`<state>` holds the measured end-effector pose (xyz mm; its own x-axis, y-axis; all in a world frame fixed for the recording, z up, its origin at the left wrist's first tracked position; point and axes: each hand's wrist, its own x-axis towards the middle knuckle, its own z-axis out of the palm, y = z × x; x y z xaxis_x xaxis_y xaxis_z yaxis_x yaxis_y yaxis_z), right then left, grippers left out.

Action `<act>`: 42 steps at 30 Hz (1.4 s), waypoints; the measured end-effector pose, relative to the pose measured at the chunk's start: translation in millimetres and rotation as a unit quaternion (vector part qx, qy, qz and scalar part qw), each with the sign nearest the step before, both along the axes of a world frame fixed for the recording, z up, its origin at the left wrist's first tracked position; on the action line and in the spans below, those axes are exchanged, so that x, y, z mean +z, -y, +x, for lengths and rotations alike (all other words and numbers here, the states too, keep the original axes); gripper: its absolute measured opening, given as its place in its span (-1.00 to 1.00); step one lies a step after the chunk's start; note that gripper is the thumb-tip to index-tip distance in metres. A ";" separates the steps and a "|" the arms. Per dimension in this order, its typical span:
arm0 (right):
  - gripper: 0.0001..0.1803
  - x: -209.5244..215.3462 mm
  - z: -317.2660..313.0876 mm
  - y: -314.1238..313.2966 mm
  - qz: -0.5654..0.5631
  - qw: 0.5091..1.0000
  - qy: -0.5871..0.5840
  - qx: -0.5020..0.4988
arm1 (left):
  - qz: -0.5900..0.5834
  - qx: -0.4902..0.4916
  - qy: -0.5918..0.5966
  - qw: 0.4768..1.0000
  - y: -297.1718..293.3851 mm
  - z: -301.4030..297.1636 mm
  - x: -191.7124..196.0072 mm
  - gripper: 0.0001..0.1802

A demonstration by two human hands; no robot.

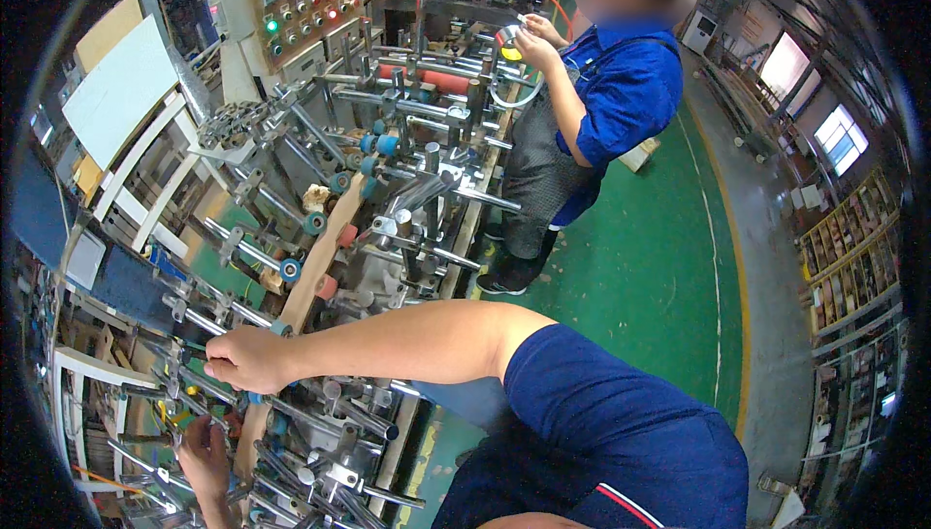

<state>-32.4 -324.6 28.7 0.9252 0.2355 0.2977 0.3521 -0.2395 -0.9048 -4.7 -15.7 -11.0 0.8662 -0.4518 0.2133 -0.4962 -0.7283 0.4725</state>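
two-handed adjustment seems underway near the machine's left edge, right hand fisted, contents hidden, left hand's grip unclear, next needing steadiness.

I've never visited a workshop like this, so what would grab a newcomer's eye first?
Probably the vivid green floor right of centre, with a blue-clad co-worker near the top. Next, the right hand and, below it, the left hand, among metal rods at lower left. A control panel with lit lamps stands upper left.
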 end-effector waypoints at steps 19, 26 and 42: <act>-0.64 -25.1 3.4 -9.6 -0.048 0.997 0.056 0.017 | 0.006 -0.028 -0.016 0.999 35.1 -21.9 32.2 -0.72; -0.64 -20.3 0.9 -8.3 -0.040 0.998 0.033 0.033 | -0.024 -0.019 -0.058 0.998 37.7 -23.5 32.6 -0.80; -0.71 -20.1 -3.4 -8.7 -0.141 0.986 0.019 0.084 | -0.068 -0.036 -0.097 0.992 43.4 -28.7 31.1 -0.70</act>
